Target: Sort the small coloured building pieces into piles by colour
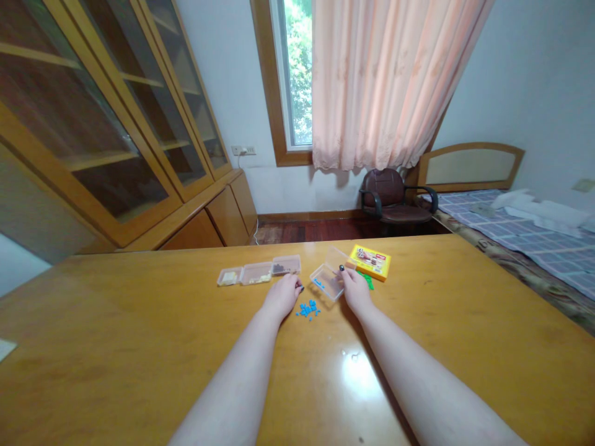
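Note:
My right hand [354, 288] grips a small clear plastic box [328, 276] with its lid up, tilted toward a little heap of blue pieces [309, 308] on the wooden table [139, 322]; a few blue pieces lie inside the box. My left hand [283, 294] rests on the table just left of the heap, its fingers curled; I cannot see anything in them. A green piece [367, 282] lies by my right hand.
Three small clear boxes [259, 272] stand in a row left of my hands. A yellow packet [370, 261] lies to the right. Beyond the table are a brown chair [395, 197], a bed [520, 229], a glass-fronted cabinet [116, 124] and a curtained window.

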`<state>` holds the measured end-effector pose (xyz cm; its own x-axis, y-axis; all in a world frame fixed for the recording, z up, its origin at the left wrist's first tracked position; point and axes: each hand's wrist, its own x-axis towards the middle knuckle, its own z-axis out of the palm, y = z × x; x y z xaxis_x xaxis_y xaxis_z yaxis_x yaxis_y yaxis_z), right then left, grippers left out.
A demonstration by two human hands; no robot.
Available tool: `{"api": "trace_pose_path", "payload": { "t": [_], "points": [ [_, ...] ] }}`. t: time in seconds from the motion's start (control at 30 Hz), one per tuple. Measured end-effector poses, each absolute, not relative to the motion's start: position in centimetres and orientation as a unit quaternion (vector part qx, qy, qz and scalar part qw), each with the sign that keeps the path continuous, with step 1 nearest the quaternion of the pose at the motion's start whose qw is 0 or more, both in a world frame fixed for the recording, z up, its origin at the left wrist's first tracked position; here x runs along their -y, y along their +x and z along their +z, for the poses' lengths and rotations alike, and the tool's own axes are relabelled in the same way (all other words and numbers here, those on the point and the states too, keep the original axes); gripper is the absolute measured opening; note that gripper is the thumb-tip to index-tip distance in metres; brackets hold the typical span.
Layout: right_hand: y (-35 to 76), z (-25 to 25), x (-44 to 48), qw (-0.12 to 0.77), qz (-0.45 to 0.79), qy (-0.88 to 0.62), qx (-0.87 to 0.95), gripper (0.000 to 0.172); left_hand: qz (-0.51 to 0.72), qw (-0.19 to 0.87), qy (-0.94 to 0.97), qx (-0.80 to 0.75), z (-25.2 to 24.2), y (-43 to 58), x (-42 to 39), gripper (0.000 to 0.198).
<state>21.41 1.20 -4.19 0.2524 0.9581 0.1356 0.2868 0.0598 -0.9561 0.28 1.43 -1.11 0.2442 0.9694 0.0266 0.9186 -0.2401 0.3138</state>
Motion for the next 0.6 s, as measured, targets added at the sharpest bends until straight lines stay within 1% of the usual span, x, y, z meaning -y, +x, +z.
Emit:
{"api": "trace_pose_path", "payload": {
  "t": [0.33, 0.6],
  "points": [
    [21.58, -5.01, -1.61, 0.519, 0.338, -0.604, 0.501, 0.043, 0.087, 0.105, 0.775, -0.617, -1.38, 0.36, -1.44, 0.011],
    [21.48, -4.64, -1.37, 0.517, 0.333, -0.602, 0.51, 0.043, 0.051, 0.083, 0.778, -0.621, -0.96, 0.93, -1.25, 0.017]
  ]
}}
